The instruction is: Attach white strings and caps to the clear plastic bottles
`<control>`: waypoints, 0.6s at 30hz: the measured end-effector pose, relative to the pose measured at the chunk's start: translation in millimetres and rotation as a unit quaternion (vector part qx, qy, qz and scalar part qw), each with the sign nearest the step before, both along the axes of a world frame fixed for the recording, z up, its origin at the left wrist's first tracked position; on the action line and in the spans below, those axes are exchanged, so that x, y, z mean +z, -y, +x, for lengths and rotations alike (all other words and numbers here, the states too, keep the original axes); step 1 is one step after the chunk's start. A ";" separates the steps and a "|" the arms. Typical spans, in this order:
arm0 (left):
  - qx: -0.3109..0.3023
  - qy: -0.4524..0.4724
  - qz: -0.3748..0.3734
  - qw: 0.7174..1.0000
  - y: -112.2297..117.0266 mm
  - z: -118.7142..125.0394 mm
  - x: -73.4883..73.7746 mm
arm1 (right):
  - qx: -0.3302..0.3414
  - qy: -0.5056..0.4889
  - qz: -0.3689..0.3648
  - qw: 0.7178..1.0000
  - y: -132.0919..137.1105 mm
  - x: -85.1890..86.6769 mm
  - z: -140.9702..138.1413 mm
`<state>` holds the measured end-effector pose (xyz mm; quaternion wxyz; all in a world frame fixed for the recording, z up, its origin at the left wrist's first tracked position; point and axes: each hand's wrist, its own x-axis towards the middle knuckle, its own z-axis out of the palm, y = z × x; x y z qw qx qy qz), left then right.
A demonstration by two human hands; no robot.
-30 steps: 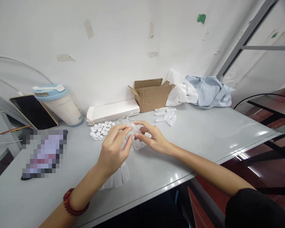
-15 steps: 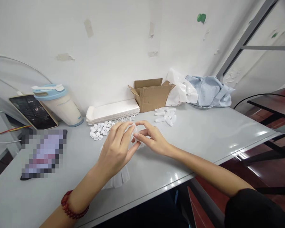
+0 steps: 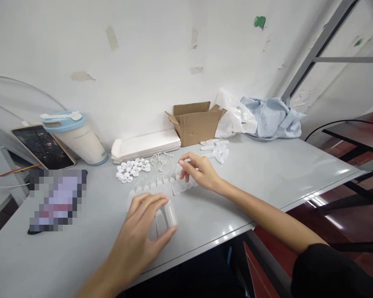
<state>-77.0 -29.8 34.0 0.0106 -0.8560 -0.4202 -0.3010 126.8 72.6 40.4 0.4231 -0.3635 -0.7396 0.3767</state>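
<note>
At the grey table (image 3: 255, 178), left fingers (image 3: 156, 202) gripping clear tube (image 3: 170, 214), right fingers (image 3: 189, 167) (hold unclear) near lined-up tubes (image 3: 175, 188).

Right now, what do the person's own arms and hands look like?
The left hand and right hand are ungloved, with no rings visible. The right forearm extends from a black sleeve; the left forearm is bare as far as it shows.

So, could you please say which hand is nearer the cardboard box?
Right: the right hand is in front of the cardboard box; the left hand is farther off, lower and leftward in the picture.
</note>
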 end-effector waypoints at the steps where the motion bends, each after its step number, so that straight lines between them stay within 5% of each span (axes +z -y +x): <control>1: -0.002 -0.003 -0.011 1.000 4.6 -2.6 -4.4 | -0.005 0.004 0.002 1.000 -1.6 -0.5 0.5; 6: -0.012 -0.025 -0.032 0.999 9.1 -9.3 -17.6 | -0.012 0.022 0.006 1.000 -7.2 -4.7 1.2; 18: -0.014 -0.077 -0.048 0.996 1.2 -11.1 -16.3 | -0.034 0.038 0.018 0.999 -18.8 -9.3 7.2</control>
